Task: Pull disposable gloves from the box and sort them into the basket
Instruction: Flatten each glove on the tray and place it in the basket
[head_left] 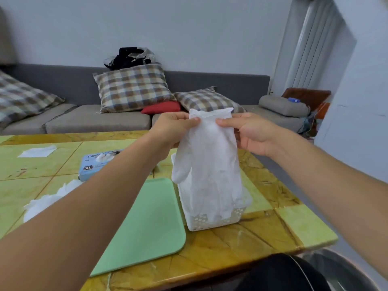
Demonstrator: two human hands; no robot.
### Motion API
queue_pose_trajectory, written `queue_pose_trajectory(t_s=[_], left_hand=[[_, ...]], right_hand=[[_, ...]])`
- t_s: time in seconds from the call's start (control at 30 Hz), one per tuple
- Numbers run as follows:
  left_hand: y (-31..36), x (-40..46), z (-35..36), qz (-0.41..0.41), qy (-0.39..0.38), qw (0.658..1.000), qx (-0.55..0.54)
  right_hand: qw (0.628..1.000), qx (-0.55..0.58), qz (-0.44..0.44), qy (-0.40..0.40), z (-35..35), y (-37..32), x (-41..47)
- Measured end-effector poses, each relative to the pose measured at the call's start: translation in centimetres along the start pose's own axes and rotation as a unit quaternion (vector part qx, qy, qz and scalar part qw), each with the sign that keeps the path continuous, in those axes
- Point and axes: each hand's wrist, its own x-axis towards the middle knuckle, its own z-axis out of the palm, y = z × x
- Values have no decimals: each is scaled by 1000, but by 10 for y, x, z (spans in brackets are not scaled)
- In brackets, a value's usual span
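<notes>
I am pinching the cuff of a white glove point(210, 164) between my left hand point(174, 131) and right hand point(252, 133), letting it hang straight so its fingers are dropping into the white basket point(210, 224) directly below them.

head view | worn high, facing forward-down | close over table point(231, 244)

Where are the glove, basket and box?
glove point(212, 156), head view, middle of the palm.
basket point(199, 222), head view, perforated front wall.
box point(92, 164), head view, blue top face by the XL mark.
</notes>
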Motion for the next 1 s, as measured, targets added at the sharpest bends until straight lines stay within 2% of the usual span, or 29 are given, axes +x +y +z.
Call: queue_pose_trajectory(t_s=[0.1,0.27,0.37,0.47,0.57,0.67,0.8,0.93,1.0], left_hand=[[-5,24,2,-4,-3,1000,-2],[-11,60,-2,40,-19,999,-15],[-46,59,-4,46,-51,997,34],[-95,48,-7,57,-90,983,148],[-124,36,-10,82,-170,947,260],[-124,19,-7,96,-265,892,353],[-117,9,2,106,-327,828,443],[-107,2,16,67,-393,777,487],[-101,0,19,41,-430,742,513]], right_hand=[[1000,17,-9,3,-5,10,27],[996,37,-81,-1,-20,20,64],[995,-20,-94,-32,-28,56,69],[986,-130,-75,-77,-31,100,58],[958,-244,-78,-131,-28,126,42],[925,-324,-98,-175,-23,130,27],[872,-415,-123,-231,-19,127,16],[799,-509,-82,-309,-14,128,14],[765,-532,-19,-363,-12,122,17]])
